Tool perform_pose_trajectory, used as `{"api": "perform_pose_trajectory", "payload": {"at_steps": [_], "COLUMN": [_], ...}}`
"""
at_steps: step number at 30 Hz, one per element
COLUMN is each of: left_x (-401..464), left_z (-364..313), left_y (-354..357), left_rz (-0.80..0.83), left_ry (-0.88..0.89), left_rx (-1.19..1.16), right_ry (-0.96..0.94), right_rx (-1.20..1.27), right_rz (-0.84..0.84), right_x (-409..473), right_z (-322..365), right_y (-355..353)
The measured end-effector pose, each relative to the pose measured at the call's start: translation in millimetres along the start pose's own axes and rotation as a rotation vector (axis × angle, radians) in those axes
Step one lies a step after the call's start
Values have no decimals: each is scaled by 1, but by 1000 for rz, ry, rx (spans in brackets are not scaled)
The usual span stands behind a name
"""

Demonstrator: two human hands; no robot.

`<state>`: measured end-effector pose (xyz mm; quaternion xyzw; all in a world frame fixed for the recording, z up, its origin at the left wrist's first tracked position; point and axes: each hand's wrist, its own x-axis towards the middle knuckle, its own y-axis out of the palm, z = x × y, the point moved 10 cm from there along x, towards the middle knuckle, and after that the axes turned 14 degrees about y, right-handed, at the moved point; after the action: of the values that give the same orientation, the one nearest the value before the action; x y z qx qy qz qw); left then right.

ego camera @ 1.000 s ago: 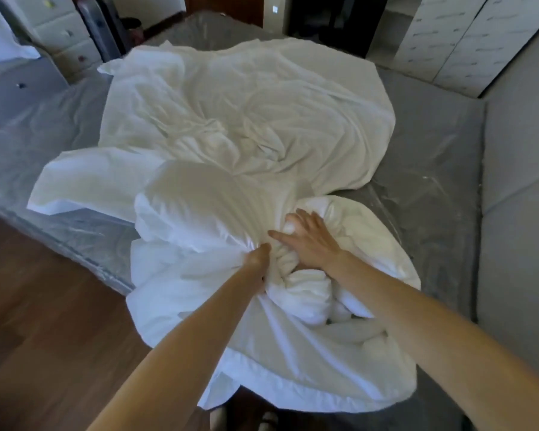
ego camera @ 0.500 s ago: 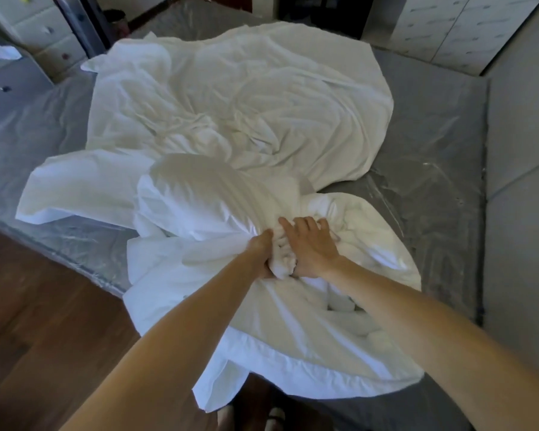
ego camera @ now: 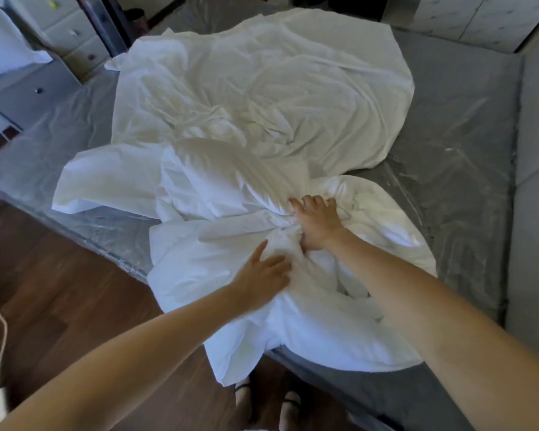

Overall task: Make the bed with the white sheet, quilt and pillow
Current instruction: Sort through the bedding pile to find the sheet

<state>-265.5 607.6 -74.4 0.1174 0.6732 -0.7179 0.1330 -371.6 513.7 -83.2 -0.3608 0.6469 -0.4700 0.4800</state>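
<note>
The quilt (ego camera: 308, 293) lies bunched at the bed's (ego camera: 467, 126) near edge, overhanging the floor. The right hand (ego camera: 318, 223) grips its gathered middle; the left hand (ego camera: 262, 276), just nearer, rests fingers-straight on the fabric. The crumpled sheet (ego camera: 262, 98) lies beyond, the pillow (ego camera: 231, 175) between, ahead-left of both hands.

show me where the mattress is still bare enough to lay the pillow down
Bare mattress runs along the right, between the sheet and headboard, with a smaller patch left of the sheet. The near middle is crowded: quilt, both hands.
</note>
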Motion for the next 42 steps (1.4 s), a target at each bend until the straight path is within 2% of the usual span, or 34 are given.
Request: {"api": "perform_pose_trajectory", "payload": {"at_steps": [2,4,6,10,11,13,15,16,18,21,23,25,27,32,37,42], "left_x": [14,23,33,38,37,38,38,36,30,8,2,5,15,10,7,17], "left_z": [31,72,111,151,152,151,153,153,152,136,120,114,117,137,125,126], "left_y": [-34,-66,-84,-32,-16,5,9,9,11,32,47,50,54,62,52,52], "left_rz": [-153,-206,-203,49,102,156,153,157,213,380,405,345,258,-49,-129,-112], "left_ry": [-74,-210,-334,-554,-573,-571,-559,-551,-540,-569,-581,-623,-653,-759,-714,-711], "left_rx": [26,64,102,-201,-275,-368,-399,-404,-452,-586,-489,-338,-291,-505,-587,-704], "right_ry": [-3,4,-29,-29,9,54,-34,-73,-53,-71,-71,-23,89,372,522,470], "right_rx": [19,56,74,274,389,358,114,27,12,64,72,78,76,235,427,670], "right_rz": [88,202,240,425,494,573,481,378,231,169,107,52,26,-55,179,234], "right_x": [0,2,2,-4,-6,-7,-19,-27,-35,-21,-15,-12,-4,-9,-29,-8], "right_z": [-2,-7,-10,-24,-31,-39,-21,-10,2,2,2,9,13,-1,-24,-37], "right_y": [-1,0,-6,3,7,26,40,40,28,25,16,13,16,19,46,60]}}
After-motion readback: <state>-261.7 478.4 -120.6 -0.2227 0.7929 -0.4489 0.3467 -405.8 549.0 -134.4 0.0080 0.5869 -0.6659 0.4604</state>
